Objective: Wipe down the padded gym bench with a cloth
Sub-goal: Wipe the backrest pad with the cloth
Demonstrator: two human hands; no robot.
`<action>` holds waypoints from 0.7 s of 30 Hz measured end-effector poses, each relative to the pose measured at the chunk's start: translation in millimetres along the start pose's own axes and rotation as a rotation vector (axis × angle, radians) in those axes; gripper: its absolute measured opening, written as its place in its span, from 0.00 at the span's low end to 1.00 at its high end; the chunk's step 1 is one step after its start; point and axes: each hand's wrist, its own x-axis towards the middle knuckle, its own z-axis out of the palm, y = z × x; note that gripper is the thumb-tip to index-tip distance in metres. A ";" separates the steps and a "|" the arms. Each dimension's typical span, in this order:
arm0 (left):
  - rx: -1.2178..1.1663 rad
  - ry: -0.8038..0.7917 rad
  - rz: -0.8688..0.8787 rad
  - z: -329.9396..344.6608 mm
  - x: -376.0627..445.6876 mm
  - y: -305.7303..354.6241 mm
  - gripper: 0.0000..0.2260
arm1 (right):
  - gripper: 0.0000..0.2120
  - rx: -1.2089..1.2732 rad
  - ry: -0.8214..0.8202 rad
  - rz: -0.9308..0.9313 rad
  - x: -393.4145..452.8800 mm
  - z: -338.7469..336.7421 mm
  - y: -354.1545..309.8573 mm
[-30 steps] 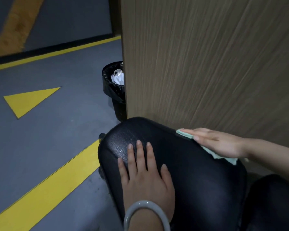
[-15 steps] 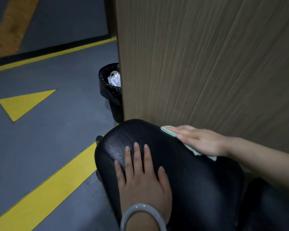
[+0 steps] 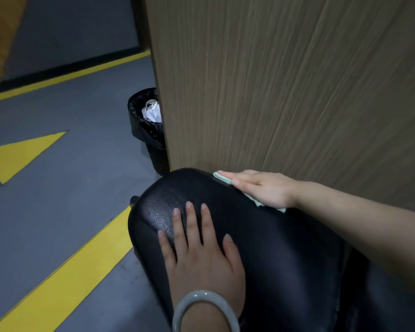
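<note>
Left hand (image 3: 201, 257) lies flat, palm down, near and centre, fingers straight and slightly spread, pointing far. Its wrist wears a bangle (image 3: 205, 310). Right arm reaches in from the right; right hand (image 3: 261, 188) lies flat, fingers straight, pointing left.

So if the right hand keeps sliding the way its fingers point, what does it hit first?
Probably nothing soon: the right hand, flat on the cloth, points along the bench pad beside the wooden panel. Past the pad's rounded end, the bin lies roughly ahead, though depth is unclear.
</note>
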 end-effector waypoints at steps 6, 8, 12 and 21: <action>-0.026 -0.161 -0.040 -13.4 0.6 4.2 0.30 | 0.20 -0.071 0.187 0.169 -61.8 14.1 9.7; -0.033 -0.182 -0.051 -18.3 0.0 7.6 0.34 | 0.20 -0.014 0.241 0.285 -82.1 22.0 16.4; -0.006 -0.187 -0.080 -27.5 0.3 10.5 0.30 | 0.20 0.160 0.411 0.492 -103.6 40.9 16.1; -0.031 -0.212 -0.071 -30.3 -2.2 11.9 0.27 | 0.23 0.147 0.531 0.625 -121.6 69.3 -19.3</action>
